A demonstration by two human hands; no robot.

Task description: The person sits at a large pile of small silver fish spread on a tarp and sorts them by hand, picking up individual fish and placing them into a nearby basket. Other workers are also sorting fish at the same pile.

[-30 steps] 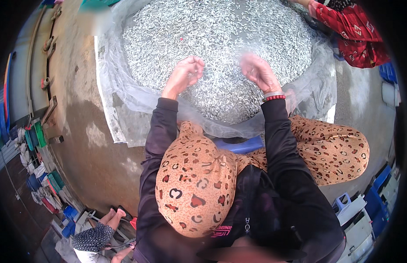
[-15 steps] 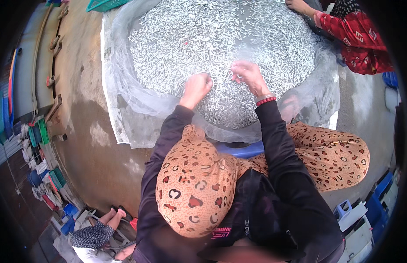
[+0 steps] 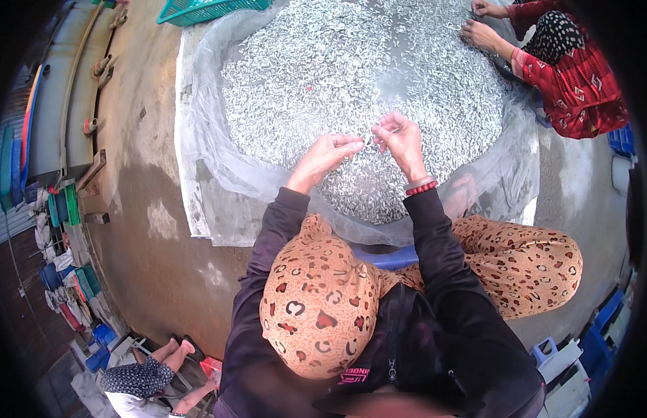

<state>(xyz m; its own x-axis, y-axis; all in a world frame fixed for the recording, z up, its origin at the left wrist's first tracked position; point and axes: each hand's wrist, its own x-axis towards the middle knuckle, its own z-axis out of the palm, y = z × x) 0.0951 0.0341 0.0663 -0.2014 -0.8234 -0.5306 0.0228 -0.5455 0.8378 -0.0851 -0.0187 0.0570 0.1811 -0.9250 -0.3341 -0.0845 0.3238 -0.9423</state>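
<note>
A wide spread of small silvery-white pieces that look like tiny fish [image 3: 289, 90] lies on a pale sheer net [image 3: 215, 150]. Over its near part, my left hand [image 3: 328, 157] has thumb and forefinger pressed together. My right hand [image 3: 400, 143], with a red bead bracelet at the wrist, is pinched close beside it. The fingertips of both hands nearly meet. A tiny pale bit shows between them, too small to tell what it is or which hand has it.
At the upper right, a person in red sleeves [image 3: 578, 90] reaches both hands to the pile's far edge. A green plastic basket [image 3: 212, 10] stands at the upper left. Under me is a blue seat [image 3: 390, 259]. Another person [image 3: 146, 380] sits at the lower left.
My left hand has moved right, its fingers now stretched into a pinch close to my right hand. The view has shifted, so more of the person in red and the green basket shows.
</note>
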